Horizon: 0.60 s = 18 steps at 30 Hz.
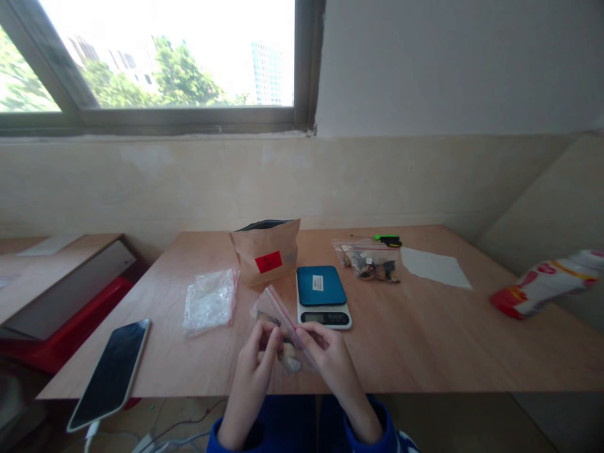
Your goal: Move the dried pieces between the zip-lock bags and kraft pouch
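Observation:
Near the table's front edge, a clear zip bag (289, 360) with a red seal line and pale and dark dried pieces inside is held between both hands. My left hand (258, 352) pinches it on the left, and my right hand (325, 352) grips the seal side. Just behind the hands sits a digital kitchen scale (321, 290) with a blue top and a small white label; its pan bears nothing else. A brown paper pouch (267, 255) with a red label stands with its mouth open. Left of it lies a stack of clear zip bags (210, 302).
Filled zip bags (372, 263) lie behind the scale to the right, by a green-and-black tool (389, 240) and a white paper sheet (436, 268). A white-and-red bottle (542, 284) is at the right. A phone (113, 371) with a cable overhangs the front left edge.

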Tool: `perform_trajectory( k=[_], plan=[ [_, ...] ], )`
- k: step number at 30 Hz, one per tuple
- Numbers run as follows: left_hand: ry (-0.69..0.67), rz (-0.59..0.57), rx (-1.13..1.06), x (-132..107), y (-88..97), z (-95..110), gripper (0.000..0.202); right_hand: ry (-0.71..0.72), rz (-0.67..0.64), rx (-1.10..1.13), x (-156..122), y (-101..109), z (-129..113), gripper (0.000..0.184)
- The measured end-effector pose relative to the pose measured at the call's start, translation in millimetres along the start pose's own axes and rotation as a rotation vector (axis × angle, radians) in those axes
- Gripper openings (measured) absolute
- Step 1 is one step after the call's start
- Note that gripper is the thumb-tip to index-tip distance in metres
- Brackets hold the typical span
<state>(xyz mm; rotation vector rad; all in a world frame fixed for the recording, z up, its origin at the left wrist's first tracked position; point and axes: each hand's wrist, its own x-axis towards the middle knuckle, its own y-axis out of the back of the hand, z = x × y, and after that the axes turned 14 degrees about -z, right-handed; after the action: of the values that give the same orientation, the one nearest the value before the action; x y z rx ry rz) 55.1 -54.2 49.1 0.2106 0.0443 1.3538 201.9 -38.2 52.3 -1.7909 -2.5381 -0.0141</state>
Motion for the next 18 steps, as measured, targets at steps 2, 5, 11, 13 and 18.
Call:
perform_trajectory(
  k=[2,5,11,13,18],
  plan=[
    [0.013,0.012,0.033,-1,1.3,2,0.024,-0.019,0.056,0.087,2,1,1,0.038],
    [0.015,0.031,0.081,-4,1.1,10,0.025,-0.034,0.096,0.123,3,2,1,0.043],
    [0.045,0.014,0.187,-6,-3.5,23,0.027,-0.011,0.027,-0.058,-1,-5,-5,0.028],
    [0.072,0.006,0.202,-6,-3.2,21,0.028,0.033,0.005,-0.129,-3,-8,-6,0.021],
    [0.035,-0.017,0.245,-7,1.7,18,0.025,0.044,-0.022,-0.15,-3,-11,-5,0.021]
  ],
)
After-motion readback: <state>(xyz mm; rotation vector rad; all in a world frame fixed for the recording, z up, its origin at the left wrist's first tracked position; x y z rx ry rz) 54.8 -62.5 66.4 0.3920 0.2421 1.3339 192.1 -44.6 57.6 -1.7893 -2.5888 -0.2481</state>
